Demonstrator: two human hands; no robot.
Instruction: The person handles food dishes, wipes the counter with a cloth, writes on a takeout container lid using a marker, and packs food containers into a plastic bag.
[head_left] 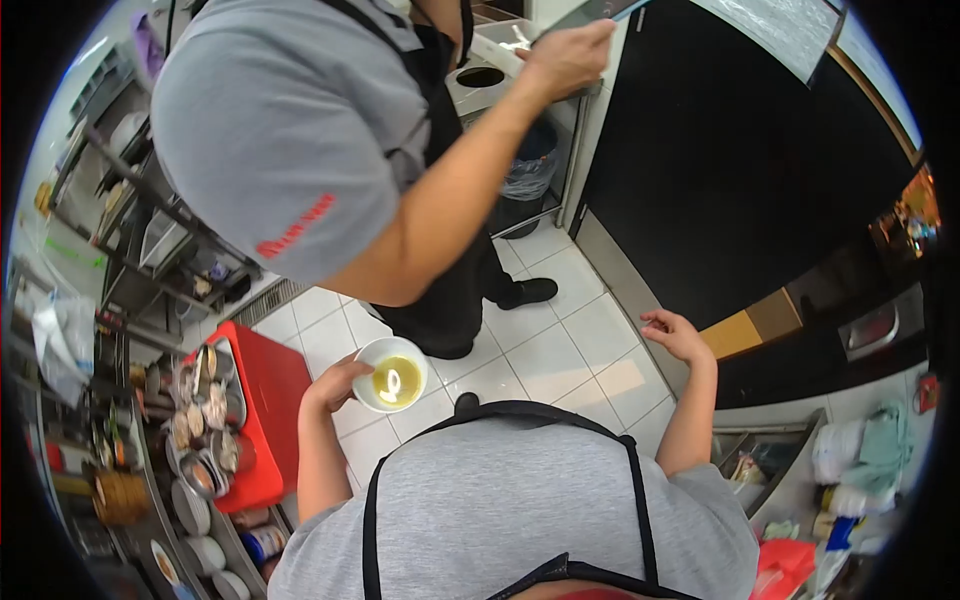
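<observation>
A white bowl of yellow-green liquid is in my left hand, with the thumb over its rim. Below the bowl lies the tiled floor. My right hand is held out to the side, its fingers loosely bent and apart, with nothing visible in them. It is nearest to a dark panel with a yellow-brown block along its lower edge. Whether the hand touches the panel I cannot tell.
A co-worker in a grey shirt and dark apron stands close in front, one hand raised at a flat object. To the left are a red container with jars and dishes, and crowded shelves. A lined bin stands beyond.
</observation>
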